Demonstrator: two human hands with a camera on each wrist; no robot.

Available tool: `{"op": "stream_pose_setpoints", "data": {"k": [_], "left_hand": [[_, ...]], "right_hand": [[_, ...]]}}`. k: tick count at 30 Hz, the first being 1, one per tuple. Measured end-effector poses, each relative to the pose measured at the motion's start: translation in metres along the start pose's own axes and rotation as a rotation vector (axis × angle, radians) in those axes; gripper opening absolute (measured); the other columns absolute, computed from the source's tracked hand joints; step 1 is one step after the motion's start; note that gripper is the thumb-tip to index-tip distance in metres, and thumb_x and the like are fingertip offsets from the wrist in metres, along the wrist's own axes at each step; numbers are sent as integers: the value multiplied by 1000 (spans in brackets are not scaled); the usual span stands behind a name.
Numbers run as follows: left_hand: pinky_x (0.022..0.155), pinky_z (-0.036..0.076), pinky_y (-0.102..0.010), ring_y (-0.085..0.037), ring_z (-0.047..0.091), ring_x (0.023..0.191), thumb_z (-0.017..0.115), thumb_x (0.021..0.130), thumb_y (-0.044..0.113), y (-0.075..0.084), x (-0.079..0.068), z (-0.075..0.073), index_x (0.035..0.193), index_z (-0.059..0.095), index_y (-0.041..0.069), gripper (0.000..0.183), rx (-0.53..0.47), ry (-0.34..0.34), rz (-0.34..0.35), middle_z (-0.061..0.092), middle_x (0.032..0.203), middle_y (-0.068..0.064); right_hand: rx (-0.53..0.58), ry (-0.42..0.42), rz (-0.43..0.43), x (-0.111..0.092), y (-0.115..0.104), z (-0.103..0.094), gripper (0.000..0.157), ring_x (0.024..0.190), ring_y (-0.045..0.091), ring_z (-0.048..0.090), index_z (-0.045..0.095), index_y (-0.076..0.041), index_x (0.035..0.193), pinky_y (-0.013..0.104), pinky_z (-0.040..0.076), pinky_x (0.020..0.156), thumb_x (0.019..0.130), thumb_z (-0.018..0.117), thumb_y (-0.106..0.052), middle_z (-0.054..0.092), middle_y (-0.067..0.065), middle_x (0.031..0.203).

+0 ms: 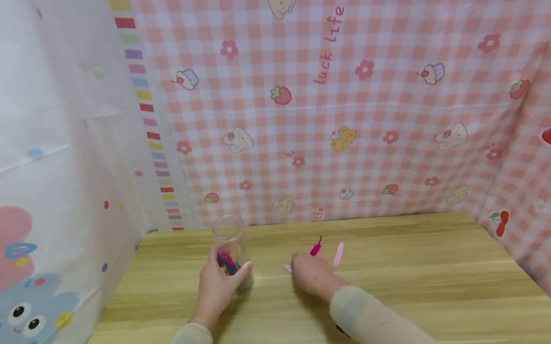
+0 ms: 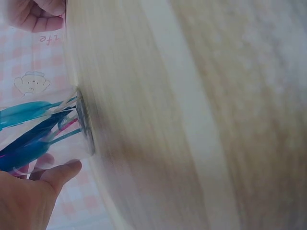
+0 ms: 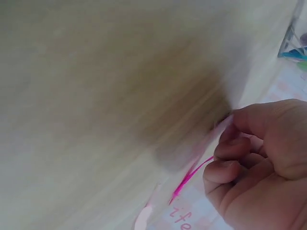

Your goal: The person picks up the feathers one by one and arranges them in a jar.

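A clear jar (image 1: pixel 229 229) stands upright at the left of the table, holding blue, teal and pink feathers (image 2: pixel 29 112) with thin quills. My left hand (image 1: pixel 215 287) grips the jar low on its side, thumb towards the front. To the right of it my right hand (image 1: pixel 313 273) is down at the tabletop, pinching a pale pink feather (image 3: pixel 184 155) between thumb and fingertip. Just beyond that hand lies a magenta feather (image 1: pixel 316 248), and a light pink feather (image 1: pixel 339 254) lies to its right. The fingers partly hide the pinched feather in the head view.
The wood-grain table (image 1: pixel 416 291) runs back to a pink checked cloth (image 1: pixel 264 162) hanging behind it. A white cloth with cartoon figures (image 1: pixel 55 160) hangs at the left. Another patterned cloth (image 1: pixel 545 179) closes the right side.
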State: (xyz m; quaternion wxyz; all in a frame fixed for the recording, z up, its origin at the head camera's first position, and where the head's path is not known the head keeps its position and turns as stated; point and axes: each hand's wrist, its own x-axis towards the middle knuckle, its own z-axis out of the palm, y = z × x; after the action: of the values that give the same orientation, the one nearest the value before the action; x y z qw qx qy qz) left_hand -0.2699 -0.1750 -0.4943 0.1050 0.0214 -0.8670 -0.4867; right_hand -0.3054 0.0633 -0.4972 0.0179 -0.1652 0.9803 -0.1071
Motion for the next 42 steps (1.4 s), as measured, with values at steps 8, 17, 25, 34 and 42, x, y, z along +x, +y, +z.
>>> {"op": "stream_pose_setpoints", "data": {"k": [8,17,25,34,42], "left_hand": [[109,55,-60,-41,64,130,85,93,36,0,1,0,149,46,6,74,-16,-14,-11,64,144,-25],[105,57,-54,-32,66,118,87,90,39,-2,4,-2,144,49,11,72,-5,10,2,68,135,-19],[95,57,-44,-27,66,107,89,89,33,-2,2,1,140,50,8,69,-2,23,8,70,124,-17],[98,58,-46,-29,67,112,90,89,28,-3,2,4,138,50,10,66,-27,29,21,71,123,-16],[108,56,-59,-40,65,131,89,89,32,-5,2,1,132,50,10,62,-62,6,8,67,141,-22]], "right_hand": [[590,4,-40,2,3,-39,31,116,30,70,65,5,135,49,58,104,111,52,-10,73,21,127],[1015,233,-160,4,-66,-140,39,100,20,62,56,-8,151,30,55,83,115,51,-22,69,8,121],[1030,378,-288,15,-123,-150,37,87,13,51,55,-6,149,20,45,72,115,49,-20,61,7,107],[1014,361,-202,26,-106,-105,33,95,13,57,60,-6,143,21,50,80,112,55,-17,65,11,111],[881,296,-44,19,-26,-97,32,100,23,63,64,-7,138,34,56,85,114,51,-24,70,16,122]]}}
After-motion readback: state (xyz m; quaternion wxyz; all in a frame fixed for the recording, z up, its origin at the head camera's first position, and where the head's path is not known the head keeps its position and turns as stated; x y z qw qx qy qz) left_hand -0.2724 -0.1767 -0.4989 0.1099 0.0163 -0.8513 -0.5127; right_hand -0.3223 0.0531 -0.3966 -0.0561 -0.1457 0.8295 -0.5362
